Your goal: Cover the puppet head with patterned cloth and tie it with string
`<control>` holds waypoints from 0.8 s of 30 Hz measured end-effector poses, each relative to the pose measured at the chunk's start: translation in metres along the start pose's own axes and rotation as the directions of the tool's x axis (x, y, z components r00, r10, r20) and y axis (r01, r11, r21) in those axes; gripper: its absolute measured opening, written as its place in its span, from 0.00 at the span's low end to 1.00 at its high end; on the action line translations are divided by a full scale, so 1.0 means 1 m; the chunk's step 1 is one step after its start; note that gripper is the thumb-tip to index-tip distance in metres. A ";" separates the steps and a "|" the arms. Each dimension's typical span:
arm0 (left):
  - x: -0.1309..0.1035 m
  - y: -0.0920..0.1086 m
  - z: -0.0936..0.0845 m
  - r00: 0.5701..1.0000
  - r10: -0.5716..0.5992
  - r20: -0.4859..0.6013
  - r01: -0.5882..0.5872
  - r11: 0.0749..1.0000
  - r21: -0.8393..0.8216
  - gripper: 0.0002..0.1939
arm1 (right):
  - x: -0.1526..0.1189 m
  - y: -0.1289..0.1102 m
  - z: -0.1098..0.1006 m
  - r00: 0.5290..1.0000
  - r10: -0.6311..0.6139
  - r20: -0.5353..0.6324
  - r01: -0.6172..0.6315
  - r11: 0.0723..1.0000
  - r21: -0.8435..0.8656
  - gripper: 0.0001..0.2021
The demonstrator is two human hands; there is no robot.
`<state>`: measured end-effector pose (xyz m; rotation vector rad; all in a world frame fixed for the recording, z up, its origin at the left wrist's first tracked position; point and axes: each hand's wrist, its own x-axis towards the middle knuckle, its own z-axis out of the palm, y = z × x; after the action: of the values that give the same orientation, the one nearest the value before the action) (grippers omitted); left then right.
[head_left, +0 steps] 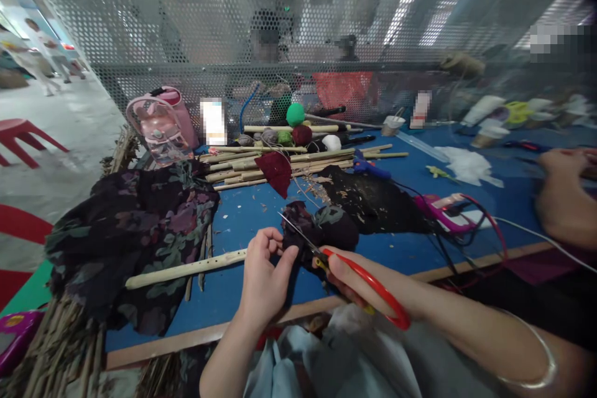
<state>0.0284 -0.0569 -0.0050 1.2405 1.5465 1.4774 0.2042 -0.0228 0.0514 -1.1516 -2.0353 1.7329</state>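
Red-handled scissors [380,289] are gripped in my right hand [347,273], their blades pointing up and left over a bunched dark cloth [301,227]. My left hand [265,270] is closed at the left edge of this cloth, thumb and fingers pinching it; the exact pinch point is partly hidden. Beside my left wrist, a pale bamboo stick with small holes [186,268] lies across the blue table [233,214]. Its right end disappears behind my left hand. A larger dark floral cloth [153,224] spreads under the stick's left part.
Behind lie bamboo sticks [242,168], a dark red cloth piece [275,173], yarn balls [302,135] and a blue glue gun [368,166]. A black cloth [373,202] with shavings sits right of centre. Cables run near a purple device [443,214]. Another person's hand [562,193] is far right.
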 end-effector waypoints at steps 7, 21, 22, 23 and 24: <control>0.002 0.003 -0.001 1.000 -0.005 0.023 0.006 0.997 -0.074 0.08 | -0.005 0.003 0.007 0.993 0.105 -0.045 -0.101 0.991 0.083 0.26; -0.001 0.001 -0.008 0.995 0.044 0.094 -0.041 0.999 -0.031 0.06 | 0.012 0.004 0.013 0.975 0.217 -0.048 -0.204 0.960 0.193 0.31; -0.002 0.001 -0.009 0.995 0.035 0.098 -0.030 0.998 -0.050 0.06 | 0.010 0.007 0.014 0.977 0.204 -0.063 -0.189 0.964 0.187 0.30; -0.002 0.001 -0.009 0.994 0.031 0.101 -0.025 0.998 -0.059 0.06 | 0.009 0.009 0.015 0.979 0.192 -0.074 -0.176 0.967 0.183 0.28; -0.002 0.001 -0.010 0.994 0.033 0.106 -0.026 0.998 -0.059 0.06 | 0.009 0.010 0.016 0.981 0.179 -0.080 -0.163 0.970 0.181 0.27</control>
<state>0.0199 -0.0629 -0.0032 1.2927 1.4123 1.4398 0.1928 -0.0284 0.0352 -1.3587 -1.7361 1.8522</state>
